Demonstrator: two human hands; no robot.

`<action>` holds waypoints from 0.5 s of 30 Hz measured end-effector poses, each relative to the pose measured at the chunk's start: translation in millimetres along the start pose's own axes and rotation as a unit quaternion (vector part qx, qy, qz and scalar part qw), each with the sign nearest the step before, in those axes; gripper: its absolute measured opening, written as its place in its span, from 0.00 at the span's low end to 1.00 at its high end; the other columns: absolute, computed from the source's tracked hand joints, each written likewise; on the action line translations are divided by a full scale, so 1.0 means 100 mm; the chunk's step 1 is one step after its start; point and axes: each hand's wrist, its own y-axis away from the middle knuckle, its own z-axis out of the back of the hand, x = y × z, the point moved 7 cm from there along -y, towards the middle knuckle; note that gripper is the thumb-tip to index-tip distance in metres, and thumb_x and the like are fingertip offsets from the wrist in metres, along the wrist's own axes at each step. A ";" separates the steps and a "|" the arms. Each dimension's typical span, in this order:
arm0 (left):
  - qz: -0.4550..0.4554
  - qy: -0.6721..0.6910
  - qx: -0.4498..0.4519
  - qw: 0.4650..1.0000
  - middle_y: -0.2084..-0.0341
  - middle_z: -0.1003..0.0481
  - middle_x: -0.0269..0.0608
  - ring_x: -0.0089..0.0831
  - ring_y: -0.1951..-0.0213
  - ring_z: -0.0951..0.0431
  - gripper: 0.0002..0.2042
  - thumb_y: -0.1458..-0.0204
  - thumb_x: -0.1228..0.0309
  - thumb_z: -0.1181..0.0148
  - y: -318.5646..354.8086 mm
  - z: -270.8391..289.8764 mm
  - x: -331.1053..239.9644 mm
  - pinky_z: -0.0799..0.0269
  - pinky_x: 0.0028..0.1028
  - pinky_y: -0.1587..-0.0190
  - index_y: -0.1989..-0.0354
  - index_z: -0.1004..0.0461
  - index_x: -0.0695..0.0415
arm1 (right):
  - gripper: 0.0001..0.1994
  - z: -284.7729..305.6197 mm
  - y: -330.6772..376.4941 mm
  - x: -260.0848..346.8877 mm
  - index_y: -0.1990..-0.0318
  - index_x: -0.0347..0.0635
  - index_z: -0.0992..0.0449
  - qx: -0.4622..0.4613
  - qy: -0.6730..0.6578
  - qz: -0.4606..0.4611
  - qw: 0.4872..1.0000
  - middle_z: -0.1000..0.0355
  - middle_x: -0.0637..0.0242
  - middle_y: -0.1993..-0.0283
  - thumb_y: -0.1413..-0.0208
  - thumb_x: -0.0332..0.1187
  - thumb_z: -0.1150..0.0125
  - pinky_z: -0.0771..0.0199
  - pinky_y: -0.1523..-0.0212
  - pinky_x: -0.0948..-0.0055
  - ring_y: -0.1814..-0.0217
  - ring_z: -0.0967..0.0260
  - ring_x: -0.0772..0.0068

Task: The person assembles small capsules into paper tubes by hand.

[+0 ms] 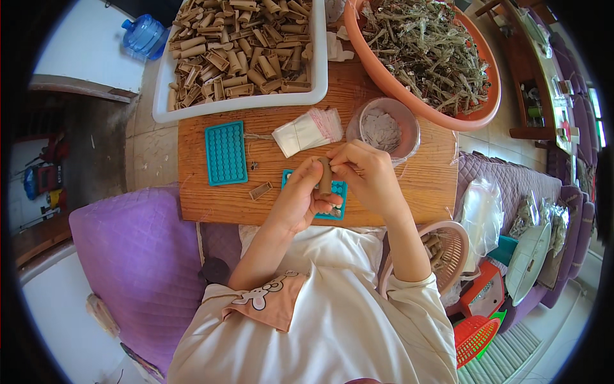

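Nearest to the camera is the person's pale top, and beside it on the left a purple cushion (137, 256). Just beyond, at the near edge of the desk (204, 205), both hands meet around a small brown tube (325, 176). The left hand (299, 200) wraps the lower part of the tube and the right hand (369, 176) pinches its upper end, so the two hands touch each other and are clamped on the same thing. The tube stands almost upright, its long axis pointing away from the body and toward the far side of the desk. It sits between the hands, a little closer to the left palm. Whether something goes into its top I cannot tell.

Directly under the tube lies a teal tray (335, 192), mostly hidden. To the left of the tube a second teal tray (225, 153) lies flat, with a loose short piece (259, 191) near it. Beyond the tube are clear bags (307, 131) and a cup (384, 128) with white pieces. Farther away stand a white bin (243, 105) full of tubes and an orange basin (473, 115) of dried stalks. To the right of the tube, off the desk, is a pink basket (448, 253).
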 end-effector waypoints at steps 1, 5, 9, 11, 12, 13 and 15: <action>0.000 0.001 0.000 1.000 0.71 0.29 0.39 0.26 0.79 0.24 0.15 0.44 0.56 0.60 -0.01 0.03 0.00 0.28 0.15 0.84 0.59 0.40 0.55 | 0.02 -0.03 0.00 -0.04 0.73 0.32 0.31 0.010 -0.004 -0.005 1.000 0.30 0.62 0.68 0.57 0.18 0.46 0.29 0.71 0.77 0.69 0.30 0.73; 0.006 -0.075 -0.003 0.997 0.71 0.29 0.40 0.22 0.79 0.25 0.15 0.44 0.57 0.61 -0.05 0.11 0.01 0.28 0.14 0.82 0.60 0.38 0.56 | 0.01 -0.08 -0.01 -0.13 0.73 0.32 0.31 0.025 0.018 -0.008 0.999 0.30 0.61 0.67 0.56 0.18 0.47 0.31 0.72 0.79 0.71 0.32 0.74; 0.040 -0.033 -0.015 0.999 0.71 0.28 0.41 0.20 0.80 0.26 0.15 0.44 0.57 0.61 -0.08 0.23 0.08 0.29 0.13 0.82 0.61 0.36 0.57 | 0.01 -0.12 -0.04 -0.24 0.75 0.33 0.31 0.010 -0.029 -0.012 0.999 0.30 0.61 0.74 0.57 0.20 0.46 0.31 0.74 0.77 0.75 0.31 0.70; 0.061 -0.002 -0.025 0.998 0.71 0.28 0.40 0.19 0.80 0.27 0.15 0.43 0.58 0.61 -0.09 0.23 0.10 0.29 0.13 0.83 0.62 0.36 0.57 | 0.02 -0.21 -0.02 -0.36 0.70 0.31 0.31 0.069 -0.073 -0.121 0.987 0.31 0.64 0.71 0.53 0.19 0.48 0.33 0.73 0.81 0.75 0.35 0.80; 0.082 0.028 -0.033 0.996 0.72 0.28 0.40 0.19 0.81 0.27 0.14 0.43 0.58 0.61 -0.09 0.23 0.13 0.30 0.13 0.83 0.62 0.35 0.57 | 0.02 -0.22 -0.02 -0.36 0.70 0.31 0.31 0.072 -0.075 -0.121 0.987 0.31 0.64 0.71 0.53 0.19 0.48 0.33 0.73 0.81 0.75 0.35 0.80; 0.082 0.027 -0.034 0.996 0.72 0.28 0.40 0.19 0.81 0.27 0.14 0.43 0.58 0.61 -0.09 0.25 0.12 0.30 0.13 0.83 0.62 0.35 0.57 | 0.03 -0.21 -0.01 -0.36 0.69 0.31 0.32 0.060 -0.090 -0.120 0.987 0.31 0.64 0.72 0.53 0.18 0.49 0.34 0.73 0.81 0.76 0.35 0.80; 0.069 0.061 0.009 0.996 0.72 0.28 0.39 0.18 0.82 0.29 0.14 0.43 0.59 0.61 -0.12 0.21 0.11 0.33 0.12 0.85 0.62 0.36 0.56 | 0.03 -0.20 -0.01 -0.39 0.69 0.30 0.32 0.049 -0.105 -0.118 0.986 0.32 0.65 0.73 0.52 0.18 0.50 0.34 0.74 0.81 0.76 0.36 0.81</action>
